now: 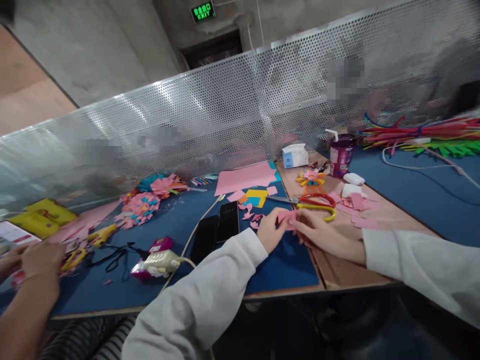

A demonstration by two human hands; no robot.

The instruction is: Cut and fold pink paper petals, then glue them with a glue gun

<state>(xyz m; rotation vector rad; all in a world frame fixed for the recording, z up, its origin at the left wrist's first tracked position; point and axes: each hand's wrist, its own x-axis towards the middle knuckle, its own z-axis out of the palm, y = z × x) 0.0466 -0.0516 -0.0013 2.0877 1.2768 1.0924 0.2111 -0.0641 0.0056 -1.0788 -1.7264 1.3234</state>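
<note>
I can see a person in pale grey sleeves holding a small piece of pink paper (287, 216) over the counter (279, 272), between its front and back edges, close to where the blue part meets the brown strip. The left hand (270, 230) pinches it from one side, and the right hand (318, 230) pinches it from the other. Both hands have their fingers closed on it. They cover a lot of the paper, so I can't tell its whole shape, and some fingertips are hidden.

Just behind the right hand are scissors (282, 199) with a red handle. There is a yellow loop (330, 214) too, but I can't tell if it's part of them. Two black phones (228, 222) lie by the left arm, and the sleeve hides the bottom of one.

Near the counter's left end, another person's hand (42, 257) is blurry. The picture edge cuts that person off, and I can't make out what they hold.
</note>
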